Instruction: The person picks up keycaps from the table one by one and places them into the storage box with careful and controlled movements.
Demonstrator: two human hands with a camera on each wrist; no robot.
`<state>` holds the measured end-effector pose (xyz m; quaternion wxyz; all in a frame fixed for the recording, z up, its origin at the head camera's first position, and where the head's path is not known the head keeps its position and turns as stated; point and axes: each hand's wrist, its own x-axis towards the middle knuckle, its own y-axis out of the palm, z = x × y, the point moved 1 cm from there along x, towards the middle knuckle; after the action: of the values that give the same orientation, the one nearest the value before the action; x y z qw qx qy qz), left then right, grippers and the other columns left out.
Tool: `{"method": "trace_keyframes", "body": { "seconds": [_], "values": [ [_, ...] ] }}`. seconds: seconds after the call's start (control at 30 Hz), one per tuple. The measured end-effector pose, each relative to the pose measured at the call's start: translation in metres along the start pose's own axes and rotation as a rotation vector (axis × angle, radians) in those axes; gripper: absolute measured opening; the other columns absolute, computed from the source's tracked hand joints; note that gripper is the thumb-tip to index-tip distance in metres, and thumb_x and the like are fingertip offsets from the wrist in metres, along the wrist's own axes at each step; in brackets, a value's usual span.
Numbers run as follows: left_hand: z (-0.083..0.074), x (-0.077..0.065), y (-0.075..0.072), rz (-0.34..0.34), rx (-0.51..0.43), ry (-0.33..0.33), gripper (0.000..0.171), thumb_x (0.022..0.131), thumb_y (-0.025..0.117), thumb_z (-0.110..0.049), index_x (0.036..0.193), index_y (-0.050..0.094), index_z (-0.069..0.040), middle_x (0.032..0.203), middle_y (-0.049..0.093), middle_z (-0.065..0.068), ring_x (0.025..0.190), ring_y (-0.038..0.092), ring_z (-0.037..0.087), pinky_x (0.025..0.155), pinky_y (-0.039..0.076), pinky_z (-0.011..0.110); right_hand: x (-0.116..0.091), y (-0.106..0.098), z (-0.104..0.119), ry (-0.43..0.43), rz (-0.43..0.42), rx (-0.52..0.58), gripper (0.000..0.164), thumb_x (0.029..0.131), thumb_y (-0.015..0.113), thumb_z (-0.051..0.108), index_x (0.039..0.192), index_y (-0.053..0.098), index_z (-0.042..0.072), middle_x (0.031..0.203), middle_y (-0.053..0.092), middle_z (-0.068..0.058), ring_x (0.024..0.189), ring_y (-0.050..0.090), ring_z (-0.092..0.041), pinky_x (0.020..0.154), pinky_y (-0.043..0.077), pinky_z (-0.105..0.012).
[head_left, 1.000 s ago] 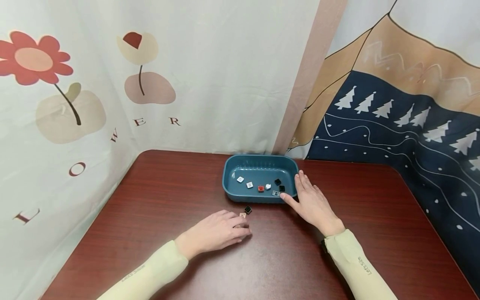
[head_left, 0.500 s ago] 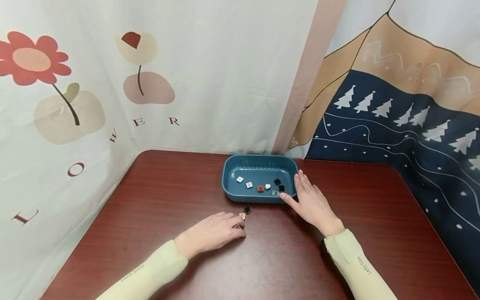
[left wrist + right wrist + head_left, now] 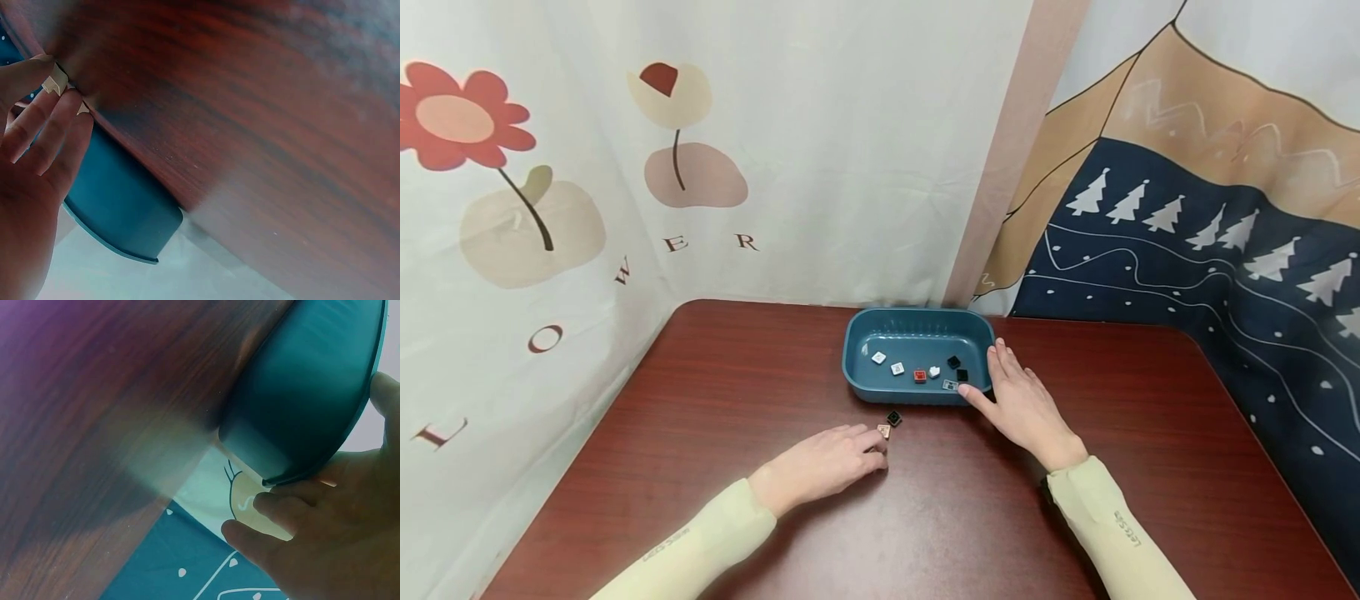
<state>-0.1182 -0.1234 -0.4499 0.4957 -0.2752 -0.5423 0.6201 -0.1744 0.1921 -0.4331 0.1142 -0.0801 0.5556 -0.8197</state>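
Note:
In the head view my left hand (image 3: 827, 465) is low over the table, left of centre. In the left wrist view its thumb and finger pinch a small beige keycap (image 3: 55, 80). A second beige keycap (image 3: 884, 431) lies just past the fingertips, partly covered by them, and a black keycap (image 3: 894, 418) lies beside it. Behind them stands a blue tray (image 3: 857, 390) with several small keycaps inside: white, black, clear-looking and a red one (image 3: 920, 377). My right hand (image 3: 1026, 408) rests against the tray's right end, fingers extended along the outside and thumb at the front rim.
The brown wooden table (image 3: 715, 375) carries everything. Its far edge meets a white curtain (image 3: 835, 167) with flower prints. On the right hangs a dark blue cloth (image 3: 1120, 275) with white trees. The tray stands close to that far edge.
The fingers of my left hand have drawn in and closed on the nearest beige keycap. My right hand and the tray hold still; the head view has shifted slightly.

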Motion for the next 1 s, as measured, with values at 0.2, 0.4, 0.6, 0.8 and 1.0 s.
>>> {"method": "trace_keyframes", "body": {
  "seconds": [0.2, 0.4, 0.6, 0.8, 1.0],
  "values": [
    [0.001, 0.000, 0.000, 0.005, -0.014, 0.003, 0.018, 0.091, 0.072, -0.003, 0.099, 0.072, -0.020, 0.116, 0.061, -0.002, 0.102, 0.060, 0.013, 0.096, 0.050, 0.024, 0.000, 0.001, 0.000, -0.004, -0.009, -0.004, 0.100, 0.101, 0.046, 0.069, 0.159, 0.025, -0.009, 0.169, 0.015, -0.024, 0.155, 0.020, -0.042, 0.119, 0.025, -0.063],
    [0.000, 0.002, -0.001, 0.022, 0.012, 0.006, 0.019, 0.091, 0.072, -0.003, 0.099, 0.073, -0.020, 0.116, 0.061, -0.002, 0.104, 0.060, 0.012, 0.097, 0.048, 0.022, 0.000, 0.001, 0.000, -0.005, -0.013, -0.004, 0.100, 0.101, 0.047, 0.068, 0.159, 0.025, -0.010, 0.169, 0.016, -0.025, 0.155, 0.020, -0.042, 0.119, 0.025, -0.063],
    [0.000, 0.003, -0.001, 0.034, 0.041, 0.013, 0.020, 0.090, 0.073, -0.002, 0.099, 0.074, -0.020, 0.118, 0.062, -0.001, 0.107, 0.060, 0.012, 0.099, 0.048, 0.022, 0.000, 0.000, 0.000, 0.002, -0.007, -0.001, 0.100, 0.101, 0.046, 0.069, 0.159, 0.025, -0.009, 0.169, 0.015, -0.024, 0.155, 0.019, -0.042, 0.120, 0.024, -0.063],
    [0.001, 0.003, -0.007, 0.023, 0.026, 0.006, 0.021, 0.090, 0.074, -0.001, 0.101, 0.075, -0.019, 0.119, 0.063, -0.001, 0.105, 0.061, 0.013, 0.099, 0.048, 0.023, 0.000, 0.000, 0.000, 0.003, -0.005, -0.001, 0.100, 0.101, 0.047, 0.068, 0.159, 0.025, -0.010, 0.169, 0.015, -0.025, 0.155, 0.020, -0.043, 0.119, 0.024, -0.063],
    [0.002, 0.005, -0.016, -0.010, -0.051, -0.031, 0.026, 0.089, 0.074, 0.002, 0.109, 0.075, -0.016, 0.116, 0.062, 0.000, 0.105, 0.061, 0.017, 0.101, 0.048, 0.026, 0.000, 0.000, 0.001, 0.001, -0.003, -0.002, 0.102, 0.100, 0.045, 0.070, 0.159, 0.025, -0.010, 0.169, 0.015, -0.025, 0.155, 0.020, -0.043, 0.119, 0.024, -0.063]
  ]
}}
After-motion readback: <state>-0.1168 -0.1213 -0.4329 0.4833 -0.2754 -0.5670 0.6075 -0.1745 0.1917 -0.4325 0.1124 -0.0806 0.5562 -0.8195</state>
